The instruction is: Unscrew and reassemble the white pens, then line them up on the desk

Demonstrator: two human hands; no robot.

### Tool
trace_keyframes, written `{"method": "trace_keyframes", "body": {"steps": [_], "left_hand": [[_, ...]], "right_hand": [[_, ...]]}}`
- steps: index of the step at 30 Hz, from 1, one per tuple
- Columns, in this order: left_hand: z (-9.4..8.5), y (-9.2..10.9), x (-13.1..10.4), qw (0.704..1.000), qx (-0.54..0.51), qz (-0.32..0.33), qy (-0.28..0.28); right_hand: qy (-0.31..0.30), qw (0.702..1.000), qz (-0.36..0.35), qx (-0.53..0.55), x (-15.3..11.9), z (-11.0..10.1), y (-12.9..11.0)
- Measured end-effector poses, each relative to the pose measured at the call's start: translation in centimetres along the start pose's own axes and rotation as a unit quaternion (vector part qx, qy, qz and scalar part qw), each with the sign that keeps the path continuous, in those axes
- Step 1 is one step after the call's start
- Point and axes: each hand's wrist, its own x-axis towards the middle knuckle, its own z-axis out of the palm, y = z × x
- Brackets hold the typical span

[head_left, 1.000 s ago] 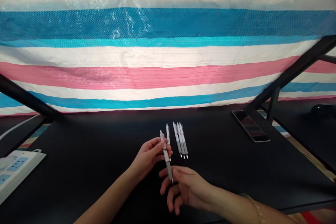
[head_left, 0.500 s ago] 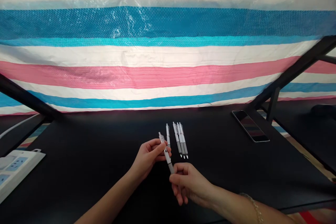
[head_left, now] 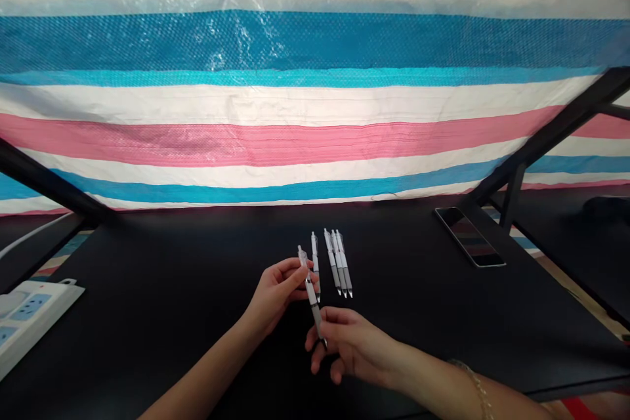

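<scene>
A white click pen (head_left: 312,291) with a clear clip and grey grip is held at a slant over the table. My left hand (head_left: 278,289) pinches its upper part between thumb and fingers. At the lower end, my right hand (head_left: 352,344) has thumb and index finger on the grey grip, with the other fingers loosely curled behind; the dark tip shows. Just behind my left fingertips lies a similar pen (head_left: 315,246), partly hidden by them. To its right, three more white pens (head_left: 338,262) lie side by side with their tips toward me.
The black table (head_left: 187,262) carries a phone (head_left: 470,236) at the right and a white power strip (head_left: 42,315) at the left edge. A striped plastic sheet (head_left: 295,144) hangs behind it. Black metal bars (head_left: 514,170) slant up at both sides.
My right hand has shifted slightly left and its fingers have spread, so that the held pen's tip now shows. The left hand has barely moved.
</scene>
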Motion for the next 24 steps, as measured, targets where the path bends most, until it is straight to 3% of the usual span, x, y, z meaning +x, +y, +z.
{"method": "trace_keyframes", "body": {"steps": [24], "left_hand": [[0.07,0.34,-0.06,1.000,-0.004,-0.009,-0.001]], "right_hand": [[0.011,1.000,0.015,0.001,-0.02,0.19,-0.41]]}}
